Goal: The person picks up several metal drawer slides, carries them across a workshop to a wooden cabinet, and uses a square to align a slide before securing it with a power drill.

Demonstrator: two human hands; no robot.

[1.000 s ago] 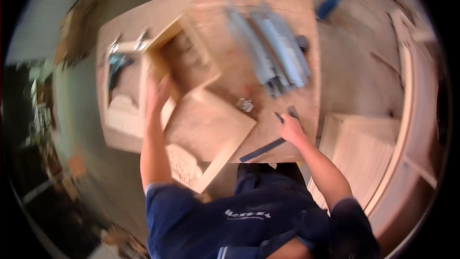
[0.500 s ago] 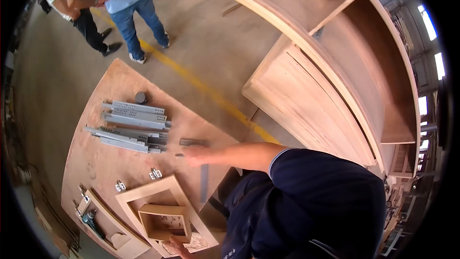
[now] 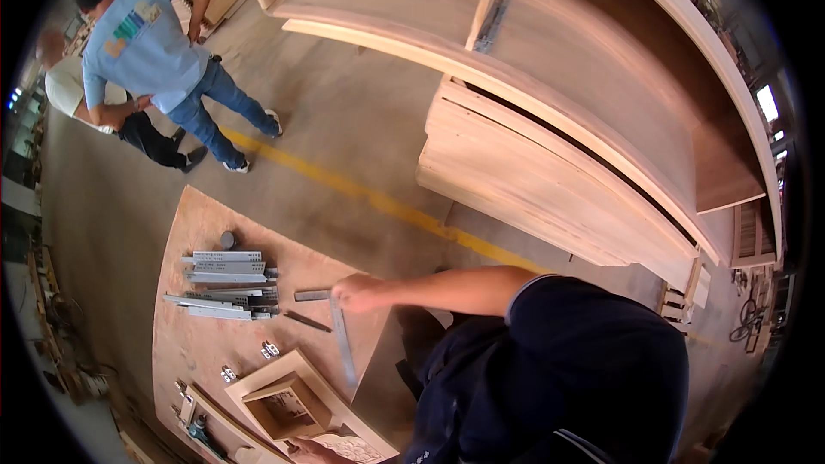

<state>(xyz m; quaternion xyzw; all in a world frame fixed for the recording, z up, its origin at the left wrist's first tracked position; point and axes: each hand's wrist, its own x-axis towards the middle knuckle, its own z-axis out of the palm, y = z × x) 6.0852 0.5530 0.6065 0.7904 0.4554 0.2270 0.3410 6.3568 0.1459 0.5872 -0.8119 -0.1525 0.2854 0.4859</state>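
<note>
My right hand (image 3: 357,292) is closed at the corner of a metal L-shaped try square (image 3: 345,352), which lies flat on a wooden worktable (image 3: 249,223). Beside it rests a dark, slim pencil-like tool (image 3: 308,320). Low in the view, my left hand (image 3: 316,453) is partly cut off. Its fingers close on the near edge of a small open wooden box (image 3: 292,399). That box sits on a pale wooden frame (image 3: 354,421) with a carved panel. Several grey metal drawer slides (image 3: 228,268) are stacked at the far left of my right hand.
Metal hinges (image 3: 270,349) and a second frame holding a cordless drill (image 3: 199,431) lie on the table. A round dark puck (image 3: 229,239) stands near the slides. A large wooden cabinet (image 3: 559,167) fills the upper right. Two people (image 3: 150,60) stand beyond the table.
My view has swung right and up, showing more of the cabinet. My right hand has shifted to the square's corner, and the slim dark tool now lies uncovered on the table.
</note>
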